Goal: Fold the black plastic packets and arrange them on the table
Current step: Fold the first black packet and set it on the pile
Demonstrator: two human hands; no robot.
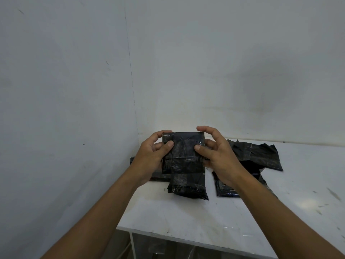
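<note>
Both hands are up above the desk [186, 217], pinching one packet [183, 152] between them: left hand [153, 156] clamps its left edge, right hand [218, 156] its right, thumbs on the face. Glossy, crinkled black film, long axis hanging downward. Loose packets [257, 154] lie heaped just beyond the right hand.

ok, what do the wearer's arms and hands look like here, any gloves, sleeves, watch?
Both are bare. The left hand and right hand have no gloves and no visible rings. Both forearms are uncovered from wrist to frame edge: no sleeves, watch, bands or markers in view. Nails look short and unpainted.
</note>
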